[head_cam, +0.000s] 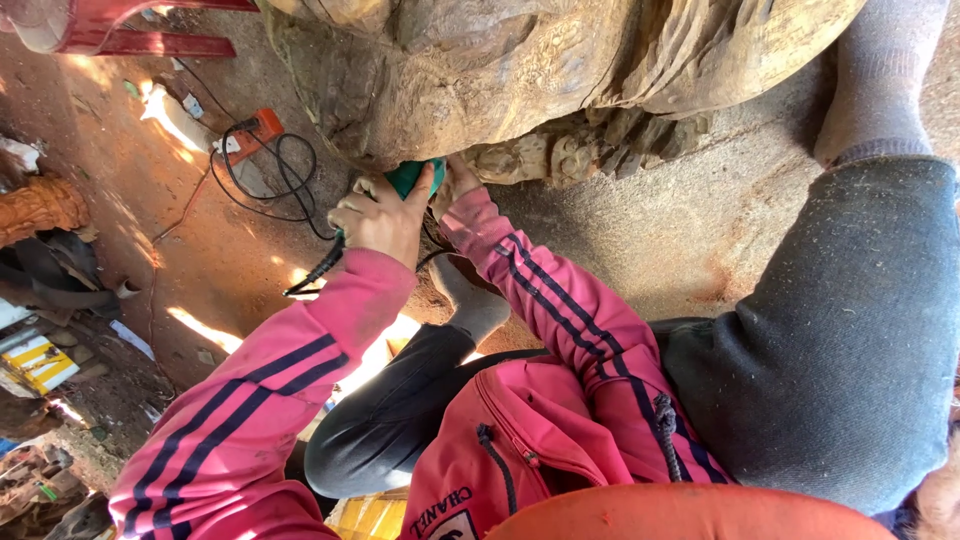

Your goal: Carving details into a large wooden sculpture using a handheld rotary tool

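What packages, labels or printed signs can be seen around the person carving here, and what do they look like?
Yellow box: at the left edge on the cluttered ground, flat and rectangular, yellow with a white panel.
Jacket print: on the pink jacket's front at the bottom, dark lettering above a white and dark patch.
Orange socket block: on the red earth at upper left, small and boxy, black cables coiled beside it.
No screens are in view.

Orange power strip (262, 128) on red dirt ground (215, 255), beside red stool (150, 30)
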